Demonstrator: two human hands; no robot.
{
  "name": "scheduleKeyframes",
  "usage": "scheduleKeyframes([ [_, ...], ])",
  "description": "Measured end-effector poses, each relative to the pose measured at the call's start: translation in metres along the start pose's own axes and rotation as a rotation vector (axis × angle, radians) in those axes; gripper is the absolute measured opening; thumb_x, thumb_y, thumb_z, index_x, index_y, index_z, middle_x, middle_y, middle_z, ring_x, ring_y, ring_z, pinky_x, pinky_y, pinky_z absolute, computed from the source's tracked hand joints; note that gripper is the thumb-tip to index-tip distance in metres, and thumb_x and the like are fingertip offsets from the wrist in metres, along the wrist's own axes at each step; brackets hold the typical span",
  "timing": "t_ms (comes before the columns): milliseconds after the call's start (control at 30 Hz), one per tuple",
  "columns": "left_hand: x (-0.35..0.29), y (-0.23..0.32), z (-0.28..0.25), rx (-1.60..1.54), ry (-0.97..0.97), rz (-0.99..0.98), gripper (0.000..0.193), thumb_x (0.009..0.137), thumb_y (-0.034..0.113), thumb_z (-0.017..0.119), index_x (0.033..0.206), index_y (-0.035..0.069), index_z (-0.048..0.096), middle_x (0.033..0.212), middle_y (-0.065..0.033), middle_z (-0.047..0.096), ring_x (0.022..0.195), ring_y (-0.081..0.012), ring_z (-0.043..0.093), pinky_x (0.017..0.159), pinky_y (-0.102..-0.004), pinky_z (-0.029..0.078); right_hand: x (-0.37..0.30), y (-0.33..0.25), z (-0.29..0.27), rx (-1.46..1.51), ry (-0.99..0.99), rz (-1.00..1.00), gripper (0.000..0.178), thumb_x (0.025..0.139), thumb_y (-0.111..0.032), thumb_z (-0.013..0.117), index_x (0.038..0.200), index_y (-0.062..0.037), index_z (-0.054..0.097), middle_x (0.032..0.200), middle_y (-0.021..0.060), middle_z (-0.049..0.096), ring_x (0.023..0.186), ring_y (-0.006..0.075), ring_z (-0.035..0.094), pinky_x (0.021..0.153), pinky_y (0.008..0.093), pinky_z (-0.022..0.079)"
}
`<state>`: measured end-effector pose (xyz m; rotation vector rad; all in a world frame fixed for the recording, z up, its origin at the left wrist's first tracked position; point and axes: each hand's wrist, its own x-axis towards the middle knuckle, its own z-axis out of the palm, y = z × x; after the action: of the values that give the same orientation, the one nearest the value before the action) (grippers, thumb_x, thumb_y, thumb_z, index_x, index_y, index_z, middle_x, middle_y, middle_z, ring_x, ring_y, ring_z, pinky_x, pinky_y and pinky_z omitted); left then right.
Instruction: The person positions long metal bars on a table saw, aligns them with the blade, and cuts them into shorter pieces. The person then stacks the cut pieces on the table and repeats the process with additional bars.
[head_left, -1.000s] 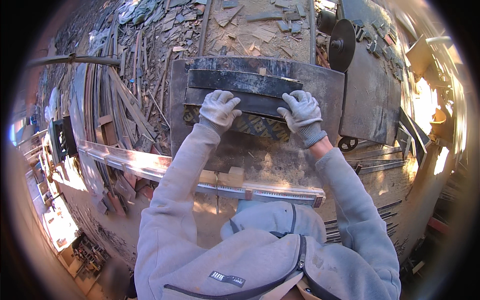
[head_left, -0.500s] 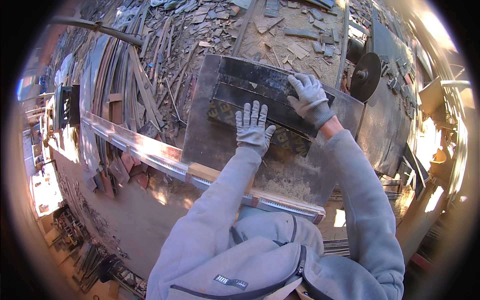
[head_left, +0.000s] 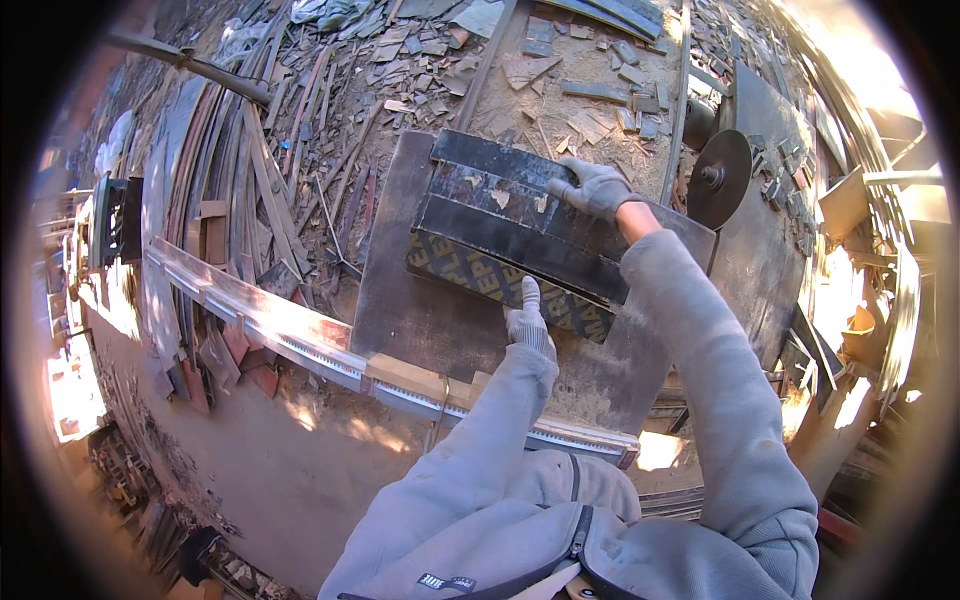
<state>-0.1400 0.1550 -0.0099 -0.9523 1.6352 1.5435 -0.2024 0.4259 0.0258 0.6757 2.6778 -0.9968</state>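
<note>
Several dark-faced plywood strips (head_left: 520,235) lie side by side on the grey metal table (head_left: 385,300), slanting down to the right. The nearest strip (head_left: 460,272) shows yellow printing on its face. My left hand (head_left: 530,325), in a grey glove, grips this strip's near edge, thumb up on its face and fingers mostly hidden below. My right hand (head_left: 595,190), gloved too, is closed over the far edge of the strips towards their right end, fingers bent and partly out of sight.
A large round saw blade (head_left: 718,178) stands upright right of the strips. A long rail with a graduated scale (head_left: 330,365) runs along the table's near edge, a wooden block (head_left: 405,375) on it. Wood offcuts (head_left: 420,60) and long slats (head_left: 200,150) cover the ground beyond.
My left hand has gone from lying flat on the strips to their near edge, thumb up. My right hand has shifted left and bent its fingers over the far edge; another strip surface now shows.
</note>
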Motion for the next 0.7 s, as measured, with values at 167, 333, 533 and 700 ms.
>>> scheduleKeyframes([
  [167, 0.007, -0.007, -0.011, -0.204, -0.026, -0.122, 0.076, 0.102, 0.057, 0.072, 0.151, 0.004, 0.048, 0.139, -0.0122, 0.064, 0.118, -0.0265, 0.067, 0.099, -0.0414, 0.058, 0.002, -0.025, 0.016, -0.054, -0.043, -0.063, 0.062, 0.095, -0.059, 0.071, 0.133, -0.0100, 0.068, 0.122, 0.0228, 0.075, 0.116, 0.0426, 0.071, 0.100, 0.0497, 0.055],
  [333, 0.003, 0.001, -0.009, -0.167, -0.086, -0.073, 0.078, 0.101, 0.060, 0.072, 0.148, 0.003, 0.047, 0.141, -0.0137, 0.062, 0.118, -0.0280, 0.067, 0.099, -0.0490, 0.061, 0.003, -0.025, 0.024, -0.099, 0.052, -0.112, 0.060, 0.097, -0.058, 0.070, 0.130, -0.0080, 0.066, 0.123, 0.0221, 0.075, 0.117, 0.0417, 0.070, 0.100, 0.0508, 0.055],
  [533, -0.023, 0.014, -0.020, 0.007, -0.063, -0.113, 0.085, 0.098, 0.064, 0.073, 0.153, 0.004, 0.048, 0.147, -0.0155, 0.059, 0.123, -0.0362, 0.064, 0.102, -0.0574, 0.057, -0.031, -0.044, 0.029, -0.264, 0.409, -0.078, 0.068, 0.097, -0.054, 0.071, 0.144, -0.0054, 0.062, 0.141, 0.0211, 0.067, 0.135, 0.0375, 0.060, 0.114, 0.0499, 0.046],
  [700, -0.054, 0.008, -0.089, 0.337, -0.111, 0.266, 0.060, 0.106, 0.041, 0.073, 0.150, 0.005, 0.055, 0.126, -0.0119, 0.067, 0.109, -0.0239, 0.067, 0.093, -0.0410, 0.059, -0.130, -0.015, 0.024, 0.113, 0.717, -0.053, 0.060, 0.095, -0.044, 0.077, 0.139, -0.0045, 0.064, 0.132, 0.0209, 0.071, 0.123, 0.0386, 0.066, 0.109, 0.0505, 0.050],
])
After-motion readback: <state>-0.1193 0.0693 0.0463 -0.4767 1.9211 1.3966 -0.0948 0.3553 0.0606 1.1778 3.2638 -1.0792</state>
